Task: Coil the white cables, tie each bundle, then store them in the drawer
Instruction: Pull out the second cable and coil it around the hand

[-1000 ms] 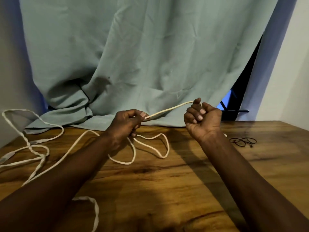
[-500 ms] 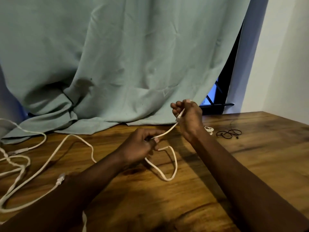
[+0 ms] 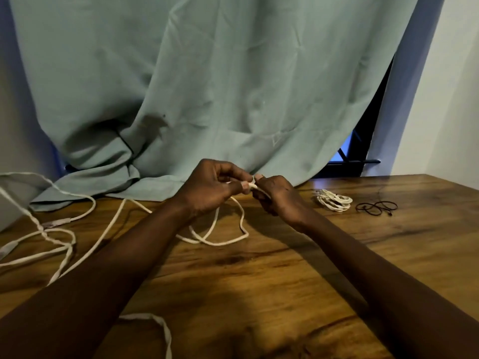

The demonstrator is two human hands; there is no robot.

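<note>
Hands previously apart now meet: left hand and right hand both pinch the white cable end, fingers curled on it — a first loop hangs below the fingers.

Wooden table, loose white cable looping across it, coiled white bundle at right, thin black loops beside it

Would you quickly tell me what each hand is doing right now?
Left hand: fingers pinching the white cable near its end.
Right hand: fingers gripping the same white cable's end.
</note>
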